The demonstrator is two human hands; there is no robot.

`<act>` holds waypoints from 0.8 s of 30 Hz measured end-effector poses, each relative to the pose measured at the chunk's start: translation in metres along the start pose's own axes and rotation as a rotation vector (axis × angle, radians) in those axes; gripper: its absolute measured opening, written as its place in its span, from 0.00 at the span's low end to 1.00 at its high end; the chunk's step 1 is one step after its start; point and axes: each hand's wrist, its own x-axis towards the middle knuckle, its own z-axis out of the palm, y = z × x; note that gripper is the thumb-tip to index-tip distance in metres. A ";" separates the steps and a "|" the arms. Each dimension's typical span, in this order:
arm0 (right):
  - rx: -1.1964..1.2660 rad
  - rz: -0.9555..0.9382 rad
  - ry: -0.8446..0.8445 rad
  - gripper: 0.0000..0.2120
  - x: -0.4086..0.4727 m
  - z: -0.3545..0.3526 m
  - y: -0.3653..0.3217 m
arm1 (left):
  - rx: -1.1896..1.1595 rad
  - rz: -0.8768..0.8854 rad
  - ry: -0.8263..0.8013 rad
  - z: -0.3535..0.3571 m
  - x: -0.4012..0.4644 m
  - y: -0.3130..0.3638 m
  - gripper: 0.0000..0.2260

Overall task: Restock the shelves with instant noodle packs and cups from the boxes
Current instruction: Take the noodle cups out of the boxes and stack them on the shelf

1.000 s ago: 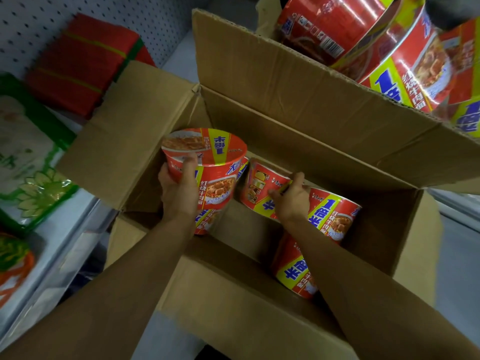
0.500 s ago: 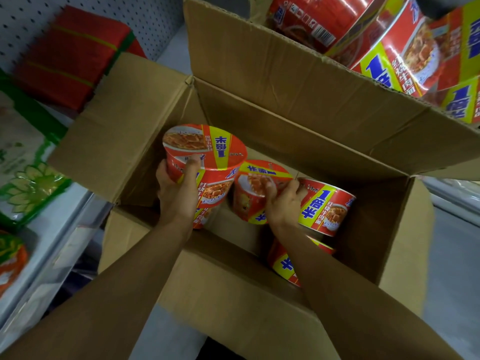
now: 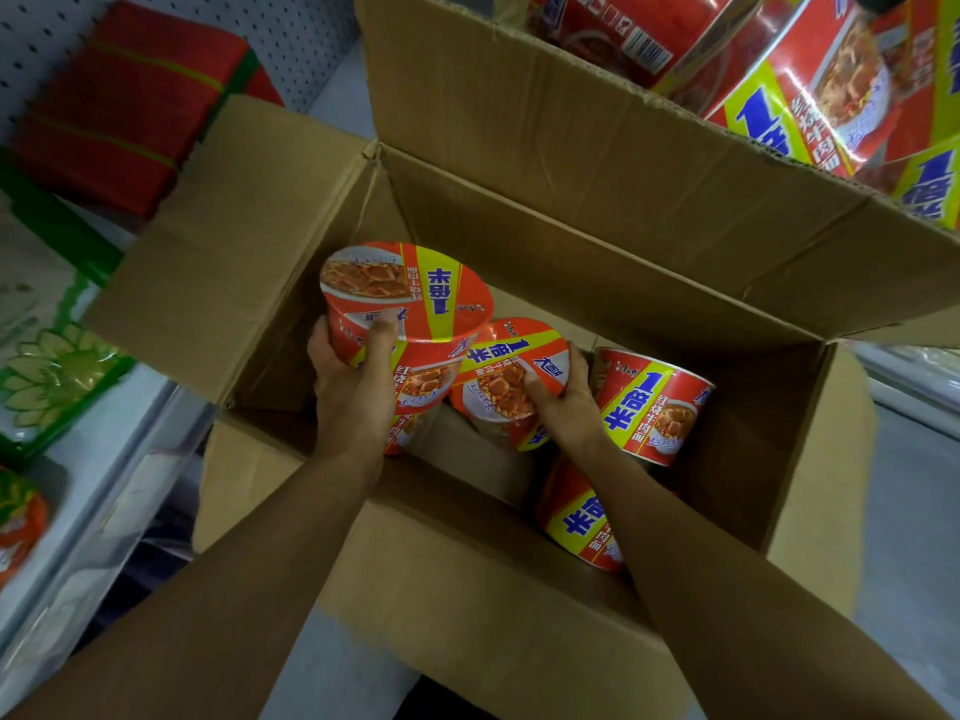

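Dim, soft-blurred, wide-angle edge distortion

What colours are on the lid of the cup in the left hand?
The lid is red-orange with a yellow band bearing blue characters and a noodle photo; the head view shows it.

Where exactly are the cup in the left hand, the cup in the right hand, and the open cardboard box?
Cup in left hand (image 3: 415,298): head view, on its lid.
Cup in right hand (image 3: 506,376): head view, on its lid.
Cardboard box (image 3: 597,262): head view, on the far inner wall.
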 end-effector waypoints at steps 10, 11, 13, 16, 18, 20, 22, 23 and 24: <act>0.013 0.109 -0.067 0.34 0.018 0.002 0.006 | -0.018 0.001 0.015 0.000 -0.003 0.001 0.33; 0.003 0.092 -0.066 0.34 0.019 0.002 0.006 | -0.018 0.004 0.018 0.001 -0.003 0.001 0.33; -0.025 0.051 -0.059 0.34 0.019 0.001 0.004 | -0.019 0.009 0.020 0.001 -0.005 0.000 0.33; -0.091 -0.018 -0.041 0.33 0.021 -0.004 0.000 | -0.023 0.016 0.022 0.002 -0.009 -0.002 0.34; -0.144 -0.061 -0.032 0.30 0.023 -0.008 -0.002 | -0.025 0.019 0.030 0.004 -0.010 -0.002 0.34; -0.178 -0.075 -0.040 0.29 0.026 -0.011 -0.004 | -0.029 0.022 0.044 0.006 -0.011 -0.002 0.34; -0.191 -0.067 -0.072 0.29 0.030 -0.013 -0.007 | -0.037 0.025 0.053 0.008 -0.012 -0.002 0.34; -0.195 -0.056 -0.093 0.31 0.032 -0.013 -0.009 | -0.041 0.028 0.056 0.009 -0.012 -0.003 0.34; -0.217 -0.041 -0.114 0.32 0.034 -0.015 -0.010 | -0.045 0.032 0.059 0.009 -0.013 -0.003 0.34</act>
